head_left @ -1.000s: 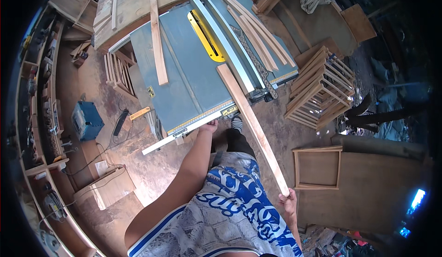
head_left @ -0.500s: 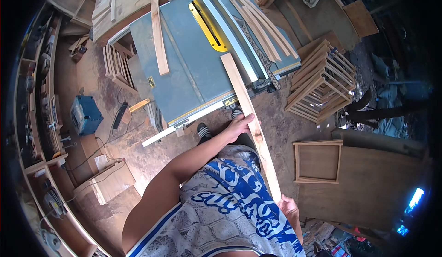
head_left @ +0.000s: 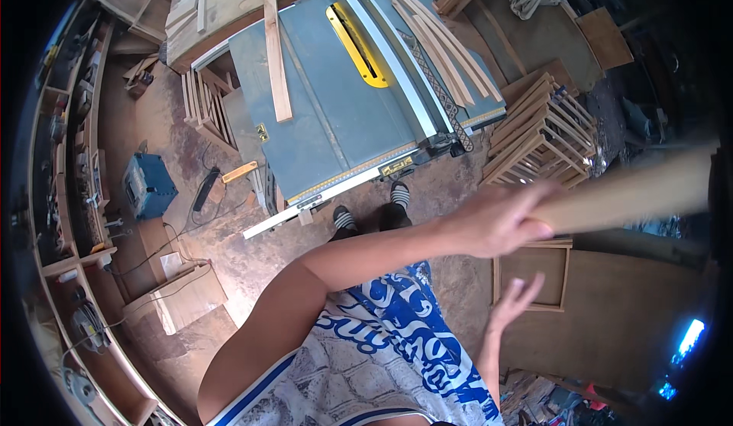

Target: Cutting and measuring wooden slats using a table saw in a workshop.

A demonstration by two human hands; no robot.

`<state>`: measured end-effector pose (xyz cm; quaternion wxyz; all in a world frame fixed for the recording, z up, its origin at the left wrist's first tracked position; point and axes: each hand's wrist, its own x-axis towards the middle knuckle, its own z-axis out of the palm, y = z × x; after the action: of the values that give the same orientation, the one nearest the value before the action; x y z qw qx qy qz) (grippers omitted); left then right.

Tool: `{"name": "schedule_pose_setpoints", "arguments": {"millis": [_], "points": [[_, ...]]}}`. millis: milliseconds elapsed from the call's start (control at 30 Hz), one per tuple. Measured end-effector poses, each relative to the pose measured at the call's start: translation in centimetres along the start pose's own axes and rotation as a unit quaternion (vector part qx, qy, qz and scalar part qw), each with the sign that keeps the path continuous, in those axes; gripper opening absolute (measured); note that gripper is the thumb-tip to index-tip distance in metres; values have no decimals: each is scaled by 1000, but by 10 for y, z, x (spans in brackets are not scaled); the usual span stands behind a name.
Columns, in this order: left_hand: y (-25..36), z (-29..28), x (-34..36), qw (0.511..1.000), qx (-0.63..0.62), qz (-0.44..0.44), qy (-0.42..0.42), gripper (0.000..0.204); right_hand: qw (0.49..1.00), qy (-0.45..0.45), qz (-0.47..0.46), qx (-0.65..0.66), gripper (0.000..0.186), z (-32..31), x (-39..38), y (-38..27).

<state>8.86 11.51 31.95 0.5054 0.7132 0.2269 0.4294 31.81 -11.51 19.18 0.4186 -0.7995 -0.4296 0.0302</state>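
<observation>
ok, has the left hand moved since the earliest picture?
Yes: the left hand has moved rightward, away from the table saw.

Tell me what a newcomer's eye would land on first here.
Probably the blurred wooden strip at the right, held in the left hand, whose arm reaches across the body; the open, empty right hand shows just below it. Next, the bright yellow insert in the blue-grey saw table, top centre. The stacked wooden frames, right of that table, may come third.
</observation>
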Motion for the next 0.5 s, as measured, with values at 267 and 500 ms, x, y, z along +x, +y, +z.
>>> {"name": "schedule_pose_setpoints", "arguments": {"millis": [267, 500], "points": [[-30, 53, 19, 928, 181, 96, -310, 25, 940, 265, 28, 212, 78, -197, 97, -51], [-135, 95, -53, 879, 196, 104, -422, 28, 828, -205, 438, 284, 34, -127, -31, 100]]}}
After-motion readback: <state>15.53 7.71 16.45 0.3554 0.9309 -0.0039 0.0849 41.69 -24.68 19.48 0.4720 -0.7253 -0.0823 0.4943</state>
